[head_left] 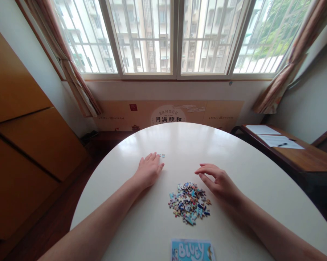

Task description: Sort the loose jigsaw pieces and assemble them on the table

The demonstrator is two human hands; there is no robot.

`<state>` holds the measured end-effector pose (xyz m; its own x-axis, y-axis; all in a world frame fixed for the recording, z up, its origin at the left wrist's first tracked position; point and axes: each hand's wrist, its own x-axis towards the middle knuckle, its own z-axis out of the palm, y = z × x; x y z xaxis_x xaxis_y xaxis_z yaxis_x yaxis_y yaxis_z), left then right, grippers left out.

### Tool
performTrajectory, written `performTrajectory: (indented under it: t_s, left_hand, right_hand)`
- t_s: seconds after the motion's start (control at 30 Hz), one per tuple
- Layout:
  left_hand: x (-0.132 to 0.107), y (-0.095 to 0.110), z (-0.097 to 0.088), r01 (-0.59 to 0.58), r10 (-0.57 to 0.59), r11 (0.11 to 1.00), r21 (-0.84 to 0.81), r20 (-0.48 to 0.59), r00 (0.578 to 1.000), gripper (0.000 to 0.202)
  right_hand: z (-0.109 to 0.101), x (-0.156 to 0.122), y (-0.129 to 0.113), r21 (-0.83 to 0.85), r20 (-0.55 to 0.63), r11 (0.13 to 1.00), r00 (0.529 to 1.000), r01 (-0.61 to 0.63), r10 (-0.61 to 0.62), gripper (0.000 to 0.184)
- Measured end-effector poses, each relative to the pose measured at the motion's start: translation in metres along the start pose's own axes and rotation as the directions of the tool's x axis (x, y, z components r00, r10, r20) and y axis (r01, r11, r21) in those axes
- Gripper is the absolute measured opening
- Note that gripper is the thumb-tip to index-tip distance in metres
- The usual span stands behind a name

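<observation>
Cardboard pieces, probably light and thin, lie heaped on the table beside your right hand, open and empty like your flat left hand; pinch each by its edges.

Round white bench under a window. Left grip flat, palm down, fingertips just beside a few loose pieces. Right grip empty, fingers spread, beside puzzle pile. Bluey card at near edge.
</observation>
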<state>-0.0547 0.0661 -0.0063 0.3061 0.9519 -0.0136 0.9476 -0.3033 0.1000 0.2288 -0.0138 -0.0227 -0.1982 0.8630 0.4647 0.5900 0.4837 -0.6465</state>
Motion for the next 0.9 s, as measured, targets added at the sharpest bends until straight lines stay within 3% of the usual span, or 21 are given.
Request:
performTrajectory:
  t_s: [0.33, 0.9]
  left_hand:
    - [-0.003, 0.011, 0.000, 0.026, -0.025, 0.998, 0.060, -0.021, 0.999, 0.056]
    - [-0.004, 0.011, -0.003, 0.047, -0.044, 0.994, 0.102, -0.035, 0.998, 0.056]
  right_hand:
    - [0.001, 0.000, 0.000, 0.010, 0.007, 1.000, 1.000, -0.015, 0.015, 0.020]
    - [0.001, 0.000, 0.003, 0.003, 0.009, 1.000, 1.000, 0.001, -0.001, 0.021]
